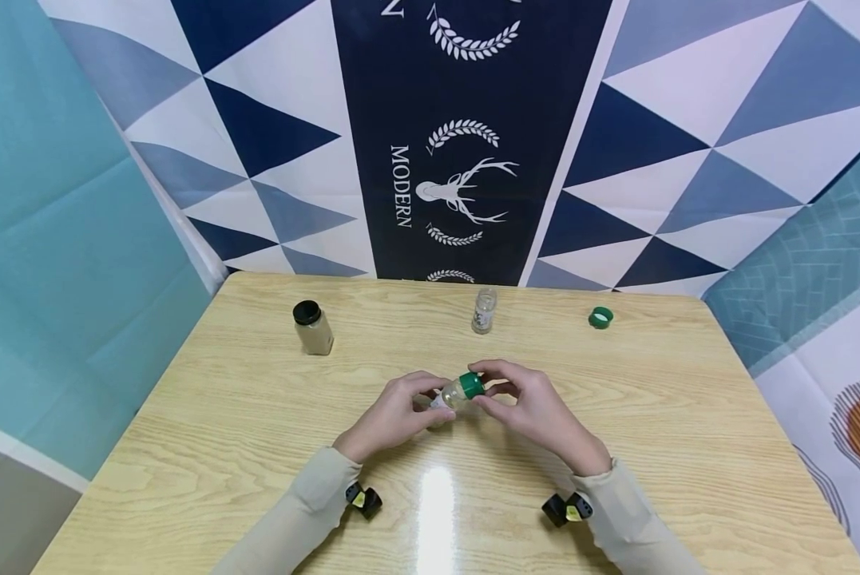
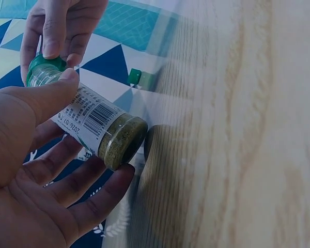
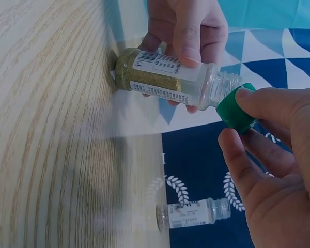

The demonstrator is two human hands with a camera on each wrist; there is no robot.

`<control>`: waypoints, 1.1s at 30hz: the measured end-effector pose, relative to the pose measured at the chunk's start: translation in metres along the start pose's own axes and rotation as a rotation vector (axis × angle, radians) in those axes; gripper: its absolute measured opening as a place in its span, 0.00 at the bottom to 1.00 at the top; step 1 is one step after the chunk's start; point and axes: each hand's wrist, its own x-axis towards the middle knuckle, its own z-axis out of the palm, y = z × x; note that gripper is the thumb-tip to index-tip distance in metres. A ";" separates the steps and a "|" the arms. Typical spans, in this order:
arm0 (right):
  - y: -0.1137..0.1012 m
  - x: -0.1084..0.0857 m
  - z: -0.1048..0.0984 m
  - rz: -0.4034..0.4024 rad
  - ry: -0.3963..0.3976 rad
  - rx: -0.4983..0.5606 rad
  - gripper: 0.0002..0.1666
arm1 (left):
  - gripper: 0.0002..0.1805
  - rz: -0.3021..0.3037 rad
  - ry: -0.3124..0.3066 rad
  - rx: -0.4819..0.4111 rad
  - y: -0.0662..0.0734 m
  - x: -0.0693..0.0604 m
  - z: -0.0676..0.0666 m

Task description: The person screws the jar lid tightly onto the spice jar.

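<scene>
Over the middle of the table, my left hand (image 1: 401, 407) holds a glass spice jar (image 3: 163, 80) between thumb and fingers. The jar is tilted, its neck pointing up toward my right hand (image 1: 537, 403). Greenish-brown ground seasoning fills part of it, and a white barcode label (image 2: 90, 111) wraps its side. My right hand pinches a green screw cap (image 3: 236, 111) between thumb and fingertips at the jar's mouth. Clear neck threads show just below the cap, which sits slightly askew in the right wrist view. How far it is screwed on I cannot tell.
Behind the hands stands a clear glass jar (image 1: 484, 311) without a cap. A loose green cap (image 1: 600, 318) lies at the back right of the wooden table (image 1: 207, 447). To the back left is a black-lidded jar (image 1: 315, 330). Patterned cloth (image 1: 465, 96) hangs behind the table.
</scene>
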 end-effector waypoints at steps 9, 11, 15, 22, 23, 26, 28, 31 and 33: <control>-0.001 0.000 0.000 -0.062 -0.010 -0.021 0.25 | 0.24 0.008 -0.002 -0.016 -0.001 0.001 0.000; -0.001 0.000 0.000 -0.073 -0.006 -0.037 0.25 | 0.24 0.009 -0.005 -0.024 -0.001 0.001 0.001; 0.000 0.000 0.000 -0.088 -0.007 -0.045 0.25 | 0.24 0.005 -0.014 -0.029 -0.001 0.001 0.000; -0.003 0.000 0.001 -0.092 -0.007 -0.047 0.23 | 0.24 -0.015 -0.020 -0.059 0.001 0.000 0.000; -0.003 0.000 0.001 -0.090 -0.007 -0.050 0.23 | 0.24 -0.017 -0.020 -0.066 0.001 0.000 0.000; -0.004 0.000 0.000 -0.085 -0.012 -0.061 0.23 | 0.24 -0.018 -0.023 -0.073 0.001 0.000 0.000; -0.005 0.000 0.000 -0.086 -0.016 -0.066 0.23 | 0.24 -0.014 -0.024 -0.069 0.000 0.000 0.000; -0.006 0.000 0.000 -0.090 -0.020 -0.067 0.24 | 0.24 -0.011 -0.027 -0.054 0.000 0.000 0.000; -0.006 0.001 0.000 -0.093 -0.023 -0.066 0.24 | 0.24 -0.012 -0.029 -0.048 0.001 0.000 0.000</control>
